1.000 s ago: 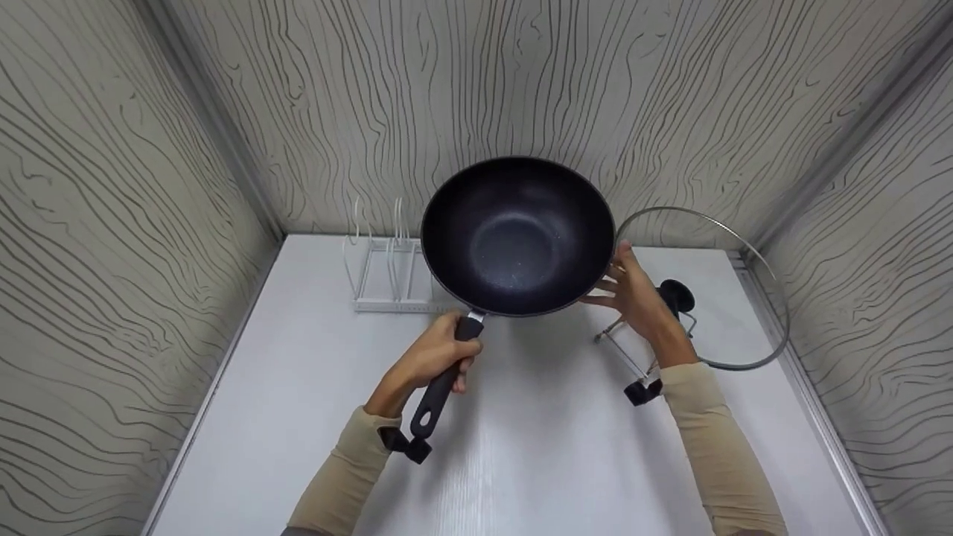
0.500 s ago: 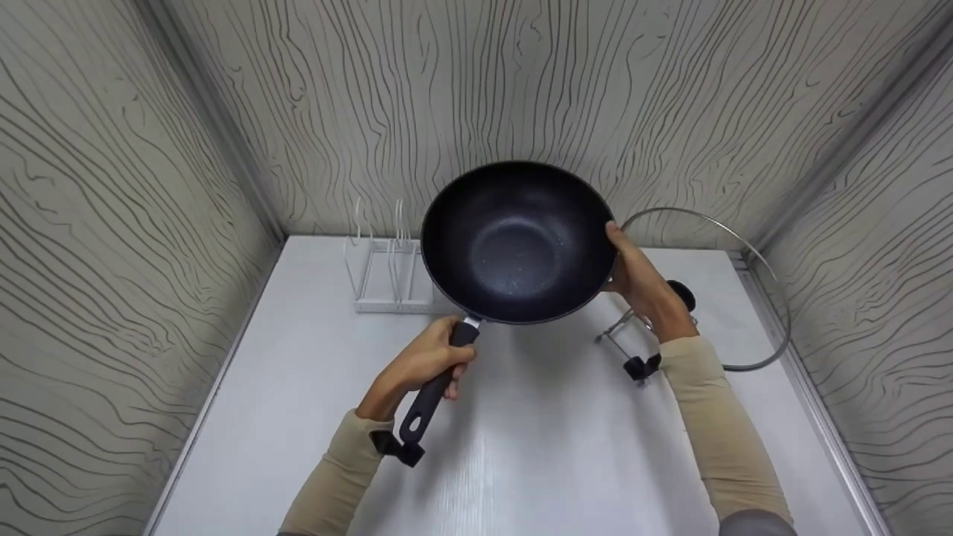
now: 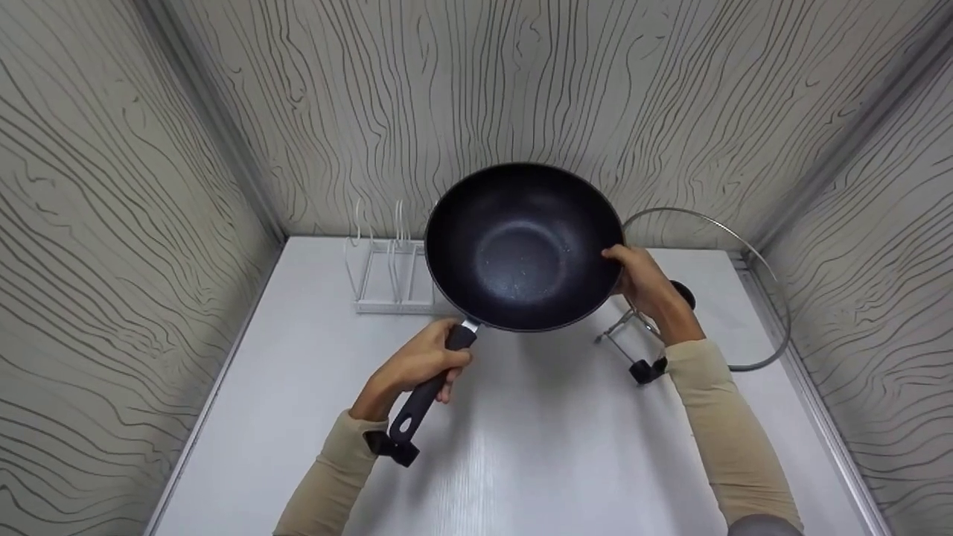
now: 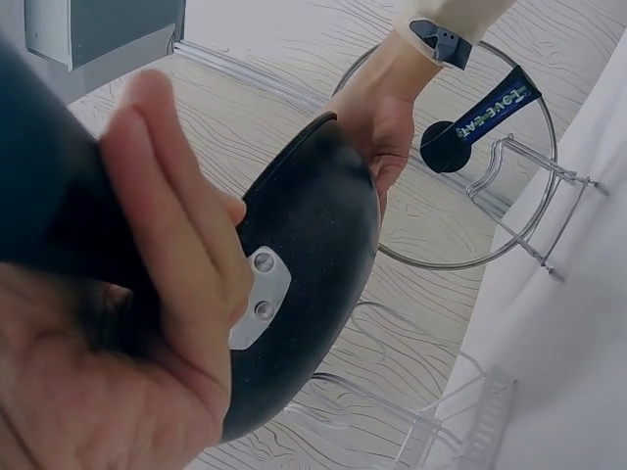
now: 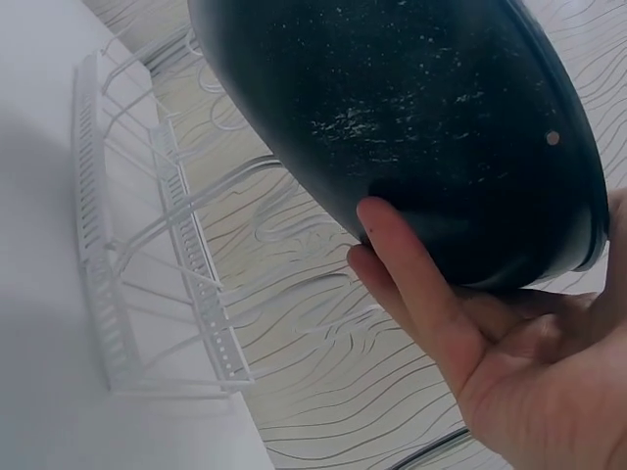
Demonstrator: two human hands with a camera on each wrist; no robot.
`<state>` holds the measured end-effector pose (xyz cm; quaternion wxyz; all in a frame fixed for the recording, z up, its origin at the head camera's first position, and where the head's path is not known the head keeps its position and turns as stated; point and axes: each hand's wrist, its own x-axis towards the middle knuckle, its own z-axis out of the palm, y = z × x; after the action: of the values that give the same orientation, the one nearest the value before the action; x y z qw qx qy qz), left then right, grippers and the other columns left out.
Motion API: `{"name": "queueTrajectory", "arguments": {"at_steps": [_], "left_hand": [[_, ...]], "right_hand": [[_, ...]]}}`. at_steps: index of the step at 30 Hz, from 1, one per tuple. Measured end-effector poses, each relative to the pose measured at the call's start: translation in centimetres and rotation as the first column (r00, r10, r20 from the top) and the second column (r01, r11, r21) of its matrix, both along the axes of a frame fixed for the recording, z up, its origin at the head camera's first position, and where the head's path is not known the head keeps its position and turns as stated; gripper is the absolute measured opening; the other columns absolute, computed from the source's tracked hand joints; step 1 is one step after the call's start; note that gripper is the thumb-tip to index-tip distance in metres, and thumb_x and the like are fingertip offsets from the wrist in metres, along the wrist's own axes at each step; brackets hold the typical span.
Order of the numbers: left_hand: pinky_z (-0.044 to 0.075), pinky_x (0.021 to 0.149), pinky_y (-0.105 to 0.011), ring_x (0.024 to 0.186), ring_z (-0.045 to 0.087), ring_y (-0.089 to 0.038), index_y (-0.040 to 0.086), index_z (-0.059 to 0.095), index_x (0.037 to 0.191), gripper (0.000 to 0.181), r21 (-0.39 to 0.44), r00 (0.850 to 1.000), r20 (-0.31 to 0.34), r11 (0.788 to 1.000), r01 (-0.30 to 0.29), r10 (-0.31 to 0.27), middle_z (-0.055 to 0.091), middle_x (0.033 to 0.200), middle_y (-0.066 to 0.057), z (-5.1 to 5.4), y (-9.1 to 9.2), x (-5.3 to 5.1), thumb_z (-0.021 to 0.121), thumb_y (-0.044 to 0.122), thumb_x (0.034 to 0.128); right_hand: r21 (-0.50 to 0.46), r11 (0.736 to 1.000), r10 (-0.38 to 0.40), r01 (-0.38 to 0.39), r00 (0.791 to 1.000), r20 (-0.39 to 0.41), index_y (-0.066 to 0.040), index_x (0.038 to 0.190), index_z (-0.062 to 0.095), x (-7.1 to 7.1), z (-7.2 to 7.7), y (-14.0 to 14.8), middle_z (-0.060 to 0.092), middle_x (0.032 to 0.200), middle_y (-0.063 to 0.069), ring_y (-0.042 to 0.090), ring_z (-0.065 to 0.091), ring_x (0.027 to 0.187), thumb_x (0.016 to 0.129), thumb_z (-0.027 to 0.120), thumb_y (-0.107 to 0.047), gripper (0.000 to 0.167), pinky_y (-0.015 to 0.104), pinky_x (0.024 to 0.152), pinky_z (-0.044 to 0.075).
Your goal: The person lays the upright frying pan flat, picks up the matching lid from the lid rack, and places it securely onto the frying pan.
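A dark wok [image 3: 525,246] is held tilted above the table, its inside facing the head camera. My left hand [image 3: 421,357] grips its black handle [image 3: 418,406] near the metal neck. At the right edge of the wok, my right hand [image 3: 649,286] holds the rim, thumb over the inner side and fingers behind. In the left wrist view a riveted metal bracket [image 4: 265,294] joins the handle to the wok. The scuffed wok underside [image 5: 392,127] shows in the right wrist view, with fingers [image 5: 411,264] of the right hand against it.
Behind and left of the wok stands a white wire rack [image 3: 394,306] with upright loops, partly covered by it. A glass lid [image 3: 787,320] with a black knob [image 4: 446,147] leans upright at a metal wire stand [image 3: 616,348] on the right. Patterned walls [image 3: 521,89] enclose the table [image 3: 521,447].
My right hand has gone from spread fingers beside the wok to holding its rim with the thumb inside. The wok has shifted slightly down and right in the head view.
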<state>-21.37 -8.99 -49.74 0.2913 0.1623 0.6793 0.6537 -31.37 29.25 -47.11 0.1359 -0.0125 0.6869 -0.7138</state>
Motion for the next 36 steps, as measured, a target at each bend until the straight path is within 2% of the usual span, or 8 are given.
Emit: {"name": "queueTrajectory", "arguments": {"at_steps": [3,6,10,17,26,31,36], "left_hand": [[0.053,0.039,-0.028,0.037,0.058,-0.013,-0.005,0.043,0.126,0.037,-0.007,1.0,0.001,1.0,0.001,-0.001,0.052,0.06,-0.002,0.0,-0.1,-0.1,0.056,0.004,0.0923],[0.053,0.039,-0.029,0.037,0.058,-0.012,-0.005,0.043,0.127,0.038,-0.013,1.0,0.005,1.0,0.005,-0.005,0.052,0.06,-0.002,0.1,-0.1,-0.1,0.056,0.004,0.0925],[0.052,0.039,-0.028,0.038,0.057,-0.012,-0.005,0.042,0.13,0.04,-0.016,1.0,0.014,1.0,0.014,-0.013,0.052,0.061,-0.002,0.2,0.0,-0.1,0.056,0.004,0.0929],[0.051,0.041,-0.025,0.039,0.056,-0.01,-0.008,0.042,0.132,0.042,-0.013,0.999,0.041,0.999,0.033,-0.032,0.052,0.063,-0.001,0.3,-0.3,-0.1,0.059,0.005,0.0963],[0.049,0.042,-0.023,0.043,0.054,-0.01,-0.006,0.043,0.135,0.047,0.01,0.994,0.077,0.997,0.073,-0.073,0.053,0.07,-0.002,0.5,-1.0,-0.2,0.064,0.006,0.0951],[0.049,0.046,-0.023,0.046,0.054,-0.009,-0.004,0.048,0.133,0.04,-0.046,0.993,0.001,0.992,0.114,-0.115,0.054,0.077,-0.002,0.6,-1.6,-0.1,0.062,0.008,0.0982],[0.047,0.049,-0.023,0.049,0.054,-0.008,0.0,0.051,0.128,0.031,-0.122,0.987,-0.065,0.983,0.136,-0.144,0.054,0.073,0.0,0.6,-2.2,-0.1,0.063,0.015,0.1029]], "right_hand": [[-0.036,0.999,-0.034,0.034,0.999,-0.012,0.001,0.112,0.066,0.3,-0.2,0.0,0.081,0.083,0.003,0.012,0.078,0.073,0.105,0.047,-0.012,0.025,0.028,0.069,0.061],[-0.052,0.997,-0.053,0.052,0.998,-0.018,0.003,0.117,0.063,0.7,-0.3,0.0,0.081,0.086,0.003,0.013,0.079,0.075,0.103,0.046,-0.009,0.025,0.027,0.069,0.062],[-0.072,0.994,-0.084,0.082,0.996,-0.025,0.004,0.114,0.06,1.1,-0.4,0.2,0.08,0.083,0.004,0.013,0.078,0.071,0.101,0.045,-0.006,0.023,0.026,0.064,0.062],[-0.081,0.988,-0.13,0.128,0.991,-0.021,0.002,0.105,0.057,2.1,-0.9,0.4,0.074,0.076,0.001,0.01,0.071,0.064,0.1,0.044,-0.005,0.015,0.022,0.061,0.057],[-0.101,0.977,-0.193,0.188,0.981,-0.036,0.001,0.097,0.055,3.5,-1.3,0.4,0.073,0.072,0.003,0.012,0.071,0.059,0.098,0.045,-0.002,0.011,0.025,0.056,0.058],[-0.107,0.967,-0.235,0.23,0.971,-0.036,-0.002,0.092,0.054,4.3,-1.5,0.5,0.07,0.07,0.001,0.013,0.071,0.059,0.097,0.045,-0.001,0.01,0.027,0.054,0.059],[-0.113,0.958,-0.269,0.264,0.963,-0.027,-0.005,0.089,0.052,5.0,-1.9,0.4,0.065,0.077,0.002,0.014,0.071,0.069,0.097,0.047,0.0,0.011,0.03,0.06,0.063]]}}
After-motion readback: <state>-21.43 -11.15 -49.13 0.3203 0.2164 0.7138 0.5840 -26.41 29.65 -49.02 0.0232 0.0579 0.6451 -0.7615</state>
